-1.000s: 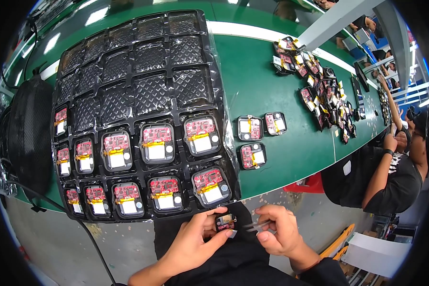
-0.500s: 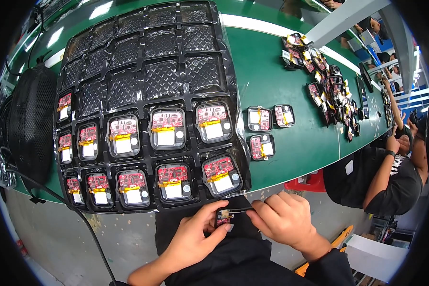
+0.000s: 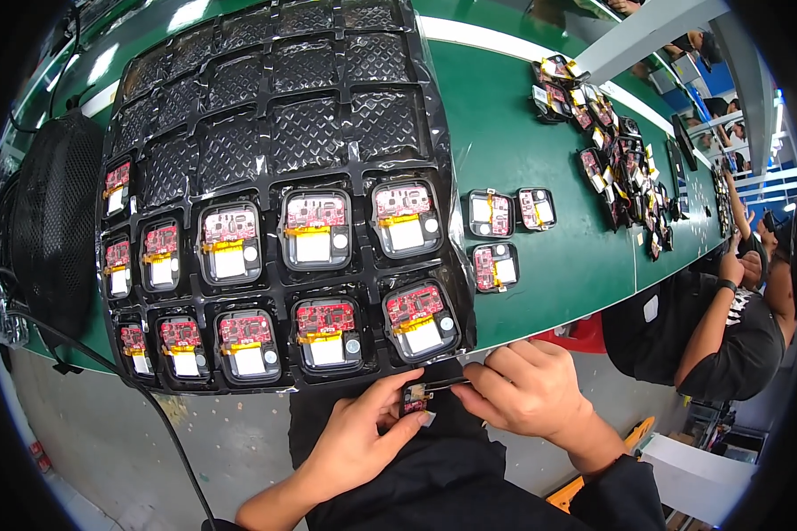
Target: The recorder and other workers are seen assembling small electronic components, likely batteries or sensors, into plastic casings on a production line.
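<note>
Low in the middle, my left hand [image 3: 352, 441] pinches a small black-cased electronic unit [image 3: 415, 397] between thumb and fingers. Part of its circuit board shows inside the case. My right hand [image 3: 533, 395] is closed on thin dark tweezers [image 3: 446, 384], whose tips reach to the unit's edge. Whether the tips grip anything is too small to tell. Just beyond my hands lies a black moulded tray [image 3: 305, 133]. Its nearer pockets hold several open cases with red circuit boards, yellow tape and white blocks; the farther pockets hold none.
Right of the tray, three similar units [image 3: 491, 214] lie on the green table [image 3: 576, 283]. Farther right is a heap of units [image 3: 624, 164]. At left stand a black mesh object [image 3: 58, 221] and a hanging cable [image 3: 170, 425]. A co-worker in black [image 3: 726, 345] sits at right, near a red stool [image 3: 580, 336].
The tray and the table's units sit slightly differently in view, as the camera has shifted a little. Both hands keep their grips, with only small movement at the unit.
</note>
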`<action>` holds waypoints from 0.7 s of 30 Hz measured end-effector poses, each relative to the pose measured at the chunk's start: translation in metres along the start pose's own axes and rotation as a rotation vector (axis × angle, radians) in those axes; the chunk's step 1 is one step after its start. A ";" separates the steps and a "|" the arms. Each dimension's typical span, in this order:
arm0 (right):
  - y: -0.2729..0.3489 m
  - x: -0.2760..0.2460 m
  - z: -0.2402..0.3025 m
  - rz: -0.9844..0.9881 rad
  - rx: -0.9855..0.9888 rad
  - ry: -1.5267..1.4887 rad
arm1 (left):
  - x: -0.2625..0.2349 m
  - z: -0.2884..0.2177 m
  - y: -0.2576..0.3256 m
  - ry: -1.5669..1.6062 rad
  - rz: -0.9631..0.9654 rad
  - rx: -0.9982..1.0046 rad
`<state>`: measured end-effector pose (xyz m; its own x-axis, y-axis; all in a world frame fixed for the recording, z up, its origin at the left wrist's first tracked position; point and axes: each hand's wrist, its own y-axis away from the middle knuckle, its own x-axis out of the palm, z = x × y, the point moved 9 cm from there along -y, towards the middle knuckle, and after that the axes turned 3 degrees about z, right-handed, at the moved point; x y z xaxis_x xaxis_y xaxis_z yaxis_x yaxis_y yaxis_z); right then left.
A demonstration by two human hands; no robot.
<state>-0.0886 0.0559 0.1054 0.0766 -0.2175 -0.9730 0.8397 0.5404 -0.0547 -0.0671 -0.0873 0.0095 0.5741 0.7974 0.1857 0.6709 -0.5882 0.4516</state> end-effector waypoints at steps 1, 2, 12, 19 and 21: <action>0.000 0.000 -0.001 -0.003 0.004 -0.013 | 0.000 0.001 0.000 0.003 0.003 0.000; 0.000 0.002 -0.002 -0.002 0.005 -0.014 | 0.000 0.002 0.000 0.006 0.007 0.000; 0.006 0.005 -0.014 -0.049 -0.007 -0.187 | 0.000 0.001 0.003 0.087 0.056 0.036; 0.008 -0.009 0.002 -0.147 -0.089 -0.046 | -0.001 -0.002 0.005 0.028 0.043 0.055; 0.008 -0.013 0.004 -0.163 -0.092 0.009 | -0.001 -0.005 0.005 0.037 0.034 0.065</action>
<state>-0.0811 0.0601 0.1187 -0.0620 -0.3010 -0.9516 0.7877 0.5708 -0.2319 -0.0669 -0.0904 0.0153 0.5800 0.7806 0.2330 0.6810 -0.6216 0.3872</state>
